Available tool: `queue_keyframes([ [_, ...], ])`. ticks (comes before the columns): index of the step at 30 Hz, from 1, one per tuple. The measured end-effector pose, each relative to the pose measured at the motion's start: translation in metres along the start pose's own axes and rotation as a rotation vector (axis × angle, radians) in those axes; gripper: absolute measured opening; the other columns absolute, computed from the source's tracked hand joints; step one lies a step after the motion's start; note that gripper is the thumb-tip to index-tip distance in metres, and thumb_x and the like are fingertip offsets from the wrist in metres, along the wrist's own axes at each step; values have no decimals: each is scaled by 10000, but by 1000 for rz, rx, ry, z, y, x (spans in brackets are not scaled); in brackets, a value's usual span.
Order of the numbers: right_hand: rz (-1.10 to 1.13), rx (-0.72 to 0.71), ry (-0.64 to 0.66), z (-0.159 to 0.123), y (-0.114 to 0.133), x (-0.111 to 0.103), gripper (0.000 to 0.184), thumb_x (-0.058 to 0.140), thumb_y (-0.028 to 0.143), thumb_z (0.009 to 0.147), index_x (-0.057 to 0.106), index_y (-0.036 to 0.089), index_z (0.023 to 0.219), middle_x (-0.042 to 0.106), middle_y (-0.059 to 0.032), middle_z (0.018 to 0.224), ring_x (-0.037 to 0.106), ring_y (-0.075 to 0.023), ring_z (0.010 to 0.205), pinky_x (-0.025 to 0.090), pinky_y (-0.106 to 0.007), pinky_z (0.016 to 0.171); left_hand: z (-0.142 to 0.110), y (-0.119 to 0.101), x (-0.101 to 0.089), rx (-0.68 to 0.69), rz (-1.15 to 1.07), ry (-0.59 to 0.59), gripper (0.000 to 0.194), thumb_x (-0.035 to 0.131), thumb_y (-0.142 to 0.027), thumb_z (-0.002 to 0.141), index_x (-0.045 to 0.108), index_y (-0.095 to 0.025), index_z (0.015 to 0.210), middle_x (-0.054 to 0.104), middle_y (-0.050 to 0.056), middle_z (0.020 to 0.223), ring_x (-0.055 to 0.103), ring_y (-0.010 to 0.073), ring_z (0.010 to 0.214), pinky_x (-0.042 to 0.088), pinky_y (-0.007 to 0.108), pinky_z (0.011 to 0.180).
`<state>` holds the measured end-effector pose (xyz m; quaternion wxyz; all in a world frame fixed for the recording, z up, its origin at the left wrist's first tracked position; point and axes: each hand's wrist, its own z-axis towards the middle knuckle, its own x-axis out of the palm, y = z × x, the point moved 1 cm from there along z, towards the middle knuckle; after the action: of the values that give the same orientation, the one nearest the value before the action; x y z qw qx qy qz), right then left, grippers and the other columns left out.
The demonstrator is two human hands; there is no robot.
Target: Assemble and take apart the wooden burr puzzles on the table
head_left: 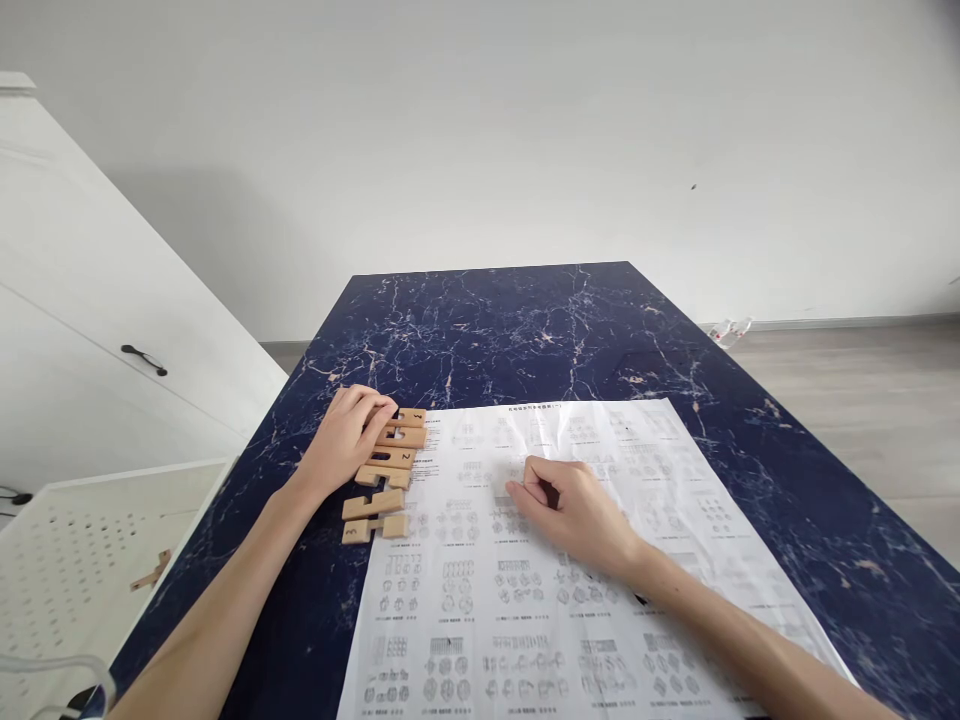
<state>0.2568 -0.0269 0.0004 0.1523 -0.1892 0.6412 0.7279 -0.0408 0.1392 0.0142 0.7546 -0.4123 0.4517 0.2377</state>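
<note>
My left hand [346,437] is at the far end of a column of notched wooden puzzle pieces [394,458], its fingers bent over the farthest piece and closed at its left end. Dark numbers mark some of the pieces, which lie flat along the left edge of a large instruction sheet [540,640]. Whether the fingers lift that piece cannot be made out. My right hand [574,510] rests on the middle of the sheet, fingers curled in and thumb near the index finger, with nothing visible in it. Small printed diagrams in rows cover the creased paper.
The dark blue marbled table [495,335] reaches toward a pale wall. At left stand a white cabinet [112,300] with a black handle and, lower, a white perforated surface [75,550] bearing a brown wooden piece [152,571]. Clear objects [730,331] lie on the floor at right.
</note>
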Motion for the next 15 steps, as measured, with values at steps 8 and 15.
queue_keyframes([
  [8,-15,-5,3,-1,-2,0,428,568,262,980,237,253,709,285,68,605,240,-105,538,233,-275,498,-2,-4,-1,-14,16,-19,408,389,-531,1107,636,-211,1047,618,115,1146,625,304,1131,502,463,1045],
  [15,-9,1,0,0,-2,0,421,565,262,970,241,252,702,286,70,595,237,-109,543,234,-278,503,-2,-9,-2,-12,36,6,399,389,-533,1120,580,-235,933,692,82,989,652,282,982,509,421,930],
])
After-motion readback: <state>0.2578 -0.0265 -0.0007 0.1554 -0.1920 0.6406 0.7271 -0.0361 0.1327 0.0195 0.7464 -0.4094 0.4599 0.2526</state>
